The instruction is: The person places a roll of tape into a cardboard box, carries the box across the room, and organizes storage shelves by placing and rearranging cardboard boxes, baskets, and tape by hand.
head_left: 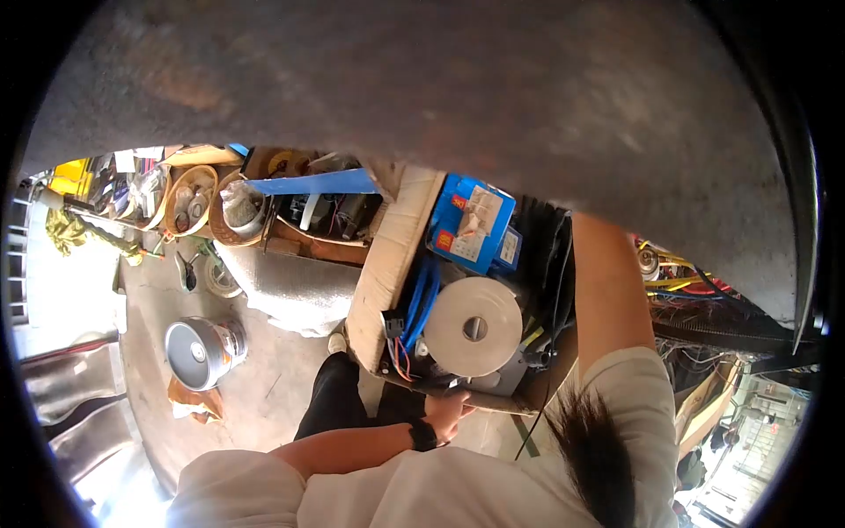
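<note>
My left hand (pixel 446 415), with a black watch on its wrist, is closed around the near lower edge of an open cardboard box (pixel 378 304). Inside the box lie a flat grey disc (pixel 466 343) with a hole in its middle, a blue printed carton (pixel 473 220), looped blue cable (pixel 422 299) and black cables. A small black connector (pixel 393 324) with coloured wires hangs over the box's left edge. My right forearm reaches up past the box's right side, and the hand is hidden behind a dark surface (pixel 396 79) across the top.
Left of the box are another box (pixel 317 246) of parts and round baskets (pixel 191 201) with bagged items. A grey-lidded bucket (pixel 198 352) stands on the concrete floor (pixel 264 387). Cables and yellow bars (pixel 673 273) crowd the right side. Dark hair (pixel 598 458) hangs near my right sleeve.
</note>
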The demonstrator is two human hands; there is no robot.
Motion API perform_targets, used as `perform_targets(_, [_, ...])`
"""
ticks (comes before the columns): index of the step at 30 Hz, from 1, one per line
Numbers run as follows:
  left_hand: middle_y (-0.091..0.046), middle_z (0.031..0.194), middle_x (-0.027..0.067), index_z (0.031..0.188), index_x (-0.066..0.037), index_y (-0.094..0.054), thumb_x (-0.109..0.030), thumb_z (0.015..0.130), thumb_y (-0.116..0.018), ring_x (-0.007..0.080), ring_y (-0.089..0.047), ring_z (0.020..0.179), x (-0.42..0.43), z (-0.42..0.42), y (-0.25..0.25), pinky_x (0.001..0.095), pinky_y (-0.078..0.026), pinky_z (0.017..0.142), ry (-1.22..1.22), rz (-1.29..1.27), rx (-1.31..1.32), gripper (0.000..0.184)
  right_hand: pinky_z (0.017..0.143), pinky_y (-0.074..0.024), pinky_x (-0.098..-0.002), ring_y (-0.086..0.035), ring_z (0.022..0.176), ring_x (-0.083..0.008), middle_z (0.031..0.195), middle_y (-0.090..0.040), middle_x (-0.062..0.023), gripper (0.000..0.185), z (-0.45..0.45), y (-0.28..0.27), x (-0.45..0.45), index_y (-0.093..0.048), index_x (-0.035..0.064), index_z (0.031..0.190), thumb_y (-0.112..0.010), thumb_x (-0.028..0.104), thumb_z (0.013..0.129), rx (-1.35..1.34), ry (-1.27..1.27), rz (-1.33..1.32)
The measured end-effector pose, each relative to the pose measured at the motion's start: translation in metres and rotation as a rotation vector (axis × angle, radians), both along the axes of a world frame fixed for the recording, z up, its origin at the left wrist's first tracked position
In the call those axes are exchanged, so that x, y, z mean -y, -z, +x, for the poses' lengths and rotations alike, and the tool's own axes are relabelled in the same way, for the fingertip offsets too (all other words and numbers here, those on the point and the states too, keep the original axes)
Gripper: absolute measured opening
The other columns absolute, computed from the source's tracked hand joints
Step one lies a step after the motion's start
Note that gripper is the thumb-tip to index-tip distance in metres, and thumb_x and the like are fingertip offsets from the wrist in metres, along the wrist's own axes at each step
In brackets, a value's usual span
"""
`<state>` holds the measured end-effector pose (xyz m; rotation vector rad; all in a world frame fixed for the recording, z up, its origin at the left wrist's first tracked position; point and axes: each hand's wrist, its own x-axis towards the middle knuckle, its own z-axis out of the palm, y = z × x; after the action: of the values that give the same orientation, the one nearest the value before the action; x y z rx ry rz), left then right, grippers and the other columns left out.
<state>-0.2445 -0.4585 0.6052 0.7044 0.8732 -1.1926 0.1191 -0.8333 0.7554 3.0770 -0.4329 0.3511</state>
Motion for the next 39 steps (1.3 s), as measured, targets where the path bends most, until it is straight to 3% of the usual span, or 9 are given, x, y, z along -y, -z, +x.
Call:
perform_targets(6, [-0.055, 0.102, 0.0019, 0.105, -0.008, -0.052, -0.021, 0.085, -0.054, 0.0176, -0.059, 0.079, 0.050, -0.058, 0.166, 0.0295, -0.050, 0.075, -0.127, 0.142, 0.172, 0.024, 0.074, -0.0471, -0.0431, -0.060, 0.085, -0.0354, 0.088, -0.063, -0.0183, 0.026, 0.004, 0.008, -0.001, -0.063, 0.0047, 0.087, -0.065, 0.027, 0.074, -0.019, -0.014, 0.014])
perform_targets(9, [-0.058, 0.091, 0.0075, 0.106, -0.006, -0.051, -0.022, 0.085, -0.055, 0.0199, -0.059, 0.065, 0.019, -0.046, 0.110, 0.0362, -0.049, 0.054, 0.366, 0.037, 0.492, 0.027, 0.073, -0.0471, -0.0430, -0.060, 0.084, -0.0354, 0.087, -0.063, -0.0183, 0.025, 0.004, -0.003, 0.005, -0.063, 0.0046, 0.087, -0.065, 0.027, 0.074, -0.043, -0.024, 0.030])
perform_targets(12, [-0.060, 0.075, 0.0097, 0.101, -0.004, -0.053, -0.022, 0.084, -0.057, 0.0223, -0.056, 0.051, 0.024, -0.048, 0.119, 0.0390, -0.044, 0.044, -0.050, -0.310, 0.022, 0.026, 0.073, -0.0472, -0.0430, -0.060, 0.083, -0.0355, 0.086, -0.063, -0.0182, 0.025, -0.006, -0.010, 0.018, -0.063, 0.0045, 0.086, -0.065, 0.026, 0.074, -0.065, -0.027, 0.046])
perform_targets(17, [-0.060, 0.084, 0.0115, 0.095, 0.000, -0.055, -0.020, 0.084, -0.057, 0.0181, -0.060, 0.064, 0.043, -0.023, 0.112, 0.0354, -0.044, 0.045, 0.277, 0.250, 0.250, 0.022, 0.072, -0.0473, -0.0429, -0.060, 0.082, -0.0356, 0.085, -0.063, -0.0182, 0.024, -0.002, 0.009, 0.012, -0.063, 0.0042, 0.085, -0.064, 0.026, 0.075, -0.094, -0.036, 0.080])
perform_targets(22, [-0.054, 0.105, 0.0111, 0.106, 0.001, -0.050, -0.019, 0.086, -0.052, 0.0147, -0.057, 0.100, 0.051, -0.021, 0.129, 0.0236, -0.042, 0.078, 0.156, 0.037, -0.064, 0.028, 0.071, -0.0473, -0.0428, -0.061, 0.081, -0.0357, 0.084, -0.064, -0.0181, 0.023, -0.005, 0.018, -0.001, -0.063, 0.0040, 0.084, -0.064, 0.025, 0.076, -0.111, -0.046, 0.139])
perform_targets(25, [-0.052, 0.106, 0.0096, 0.104, -0.001, -0.049, -0.020, 0.086, -0.051, 0.0169, -0.055, 0.100, 0.024, 0.033, -0.023, 0.0272, -0.042, 0.082, 0.235, 0.076, 0.215, 0.026, 0.071, -0.0474, -0.0427, -0.061, 0.081, -0.0358, 0.083, -0.064, -0.0181, 0.022, -0.041, 0.016, -0.026, -0.063, 0.0039, 0.083, -0.064, 0.025, 0.076, -0.148, -0.062, 0.231])
perform_targets(27, [-0.051, 0.103, 0.0112, 0.099, 0.001, -0.049, -0.020, 0.086, -0.051, 0.0216, -0.055, 0.091, 0.034, 0.034, -0.024, 0.0312, -0.041, 0.093, 0.141, 0.086, 0.113, 0.024, 0.071, -0.0474, -0.0427, -0.061, 0.080, -0.0359, 0.083, -0.064, -0.0181, 0.022, -0.075, 0.012, -0.054, -0.063, 0.0038, 0.083, -0.064, 0.025, 0.076, -0.184, -0.105, 0.357])
perform_targets(32, [-0.057, 0.101, 0.0195, 0.096, 0.010, -0.050, -0.008, 0.089, -0.046, 0.0244, -0.056, 0.099, 0.026, 0.041, 0.014, 0.0331, -0.051, 0.088, 0.317, -0.036, 0.239, 0.020, 0.061, -0.0476, -0.0377, -0.063, 0.069, -0.0300, 0.072, -0.062, -0.0173, 0.018, -0.195, -0.025, -0.159, -0.062, 0.0012, 0.076, -0.060, 0.019, 0.080, -0.203, -0.111, 0.445])
perform_targets(39, [-0.058, 0.094, 0.0125, 0.089, 0.003, -0.054, -0.005, 0.088, -0.047, 0.0200, -0.057, 0.092, 0.030, 0.056, 0.022, 0.0292, -0.052, 0.083, 0.197, -0.116, 0.014, 0.011, 0.053, -0.0470, -0.0304, -0.062, 0.058, -0.0178, 0.062, -0.061, -0.0087, 0.033, -0.316, -0.045, -0.228, -0.062, 0.0023, 0.076, -0.056, 0.034, 0.086, -0.333, 0.036, 1.343])
